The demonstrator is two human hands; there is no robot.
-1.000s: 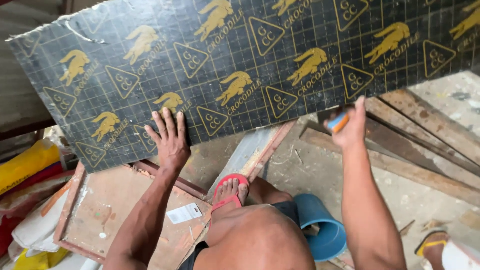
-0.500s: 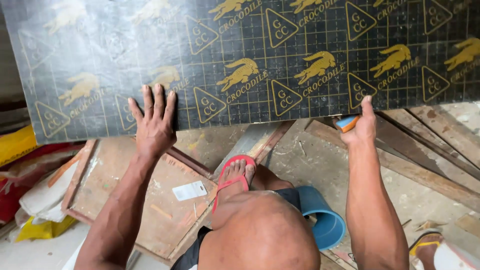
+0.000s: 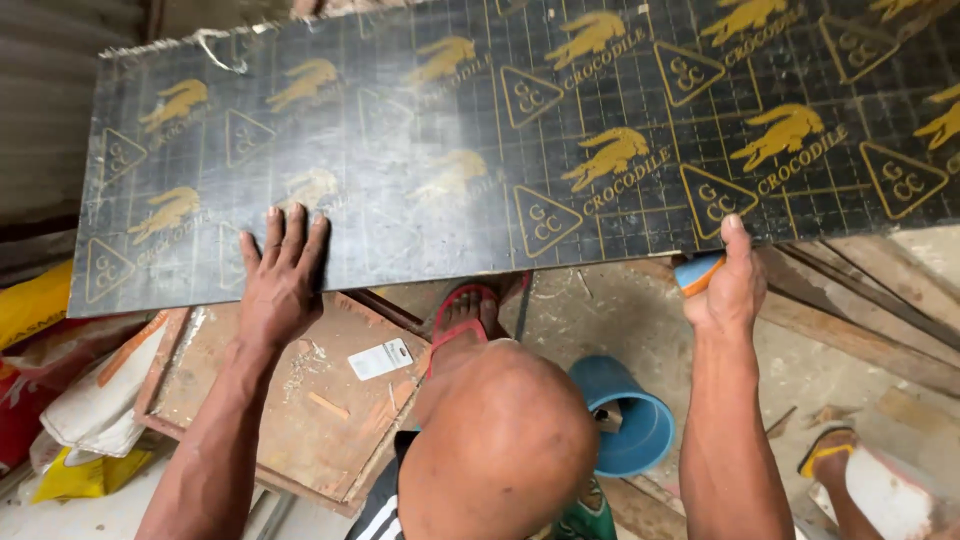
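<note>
Two hands are seen on one large dark film-faced plywood panel [image 3: 520, 140], which fills the upper half of the frame and is printed with gold reptile and triangle marks. Left hand [image 3: 282, 275]: laid flat on the panel face near its lower edge, left of centre, fingers spread and extended, nothing gripped. Right hand [image 3: 728, 285]: curled at the panel's lower edge, right of centre, thumb up against the edge, closed around a small orange-and-blue object [image 3: 697, 272]; what kind of object it is cannot be told. Panel's upper left corner is frayed.

Below the panel, lower left: a brown board with a raised frame [image 3: 300, 410] lies flat, a white label [image 3: 380, 358] stuck on it. Centre: a foot in a red flip-flop [image 3: 465, 315] is set at the board's right edge, just under the panel. A bent knee takes up the lower centre. A blue bucket [image 3: 625, 420] stands just right of the knee on the concrete floor. Timber planks [image 3: 860, 320] run diagonally at right. Sacks [image 3: 70, 400], white, yellow and red, are piled at far left. Another foot in a yellow-strapped sandal [image 3: 830, 450] is seen lower right.
</note>
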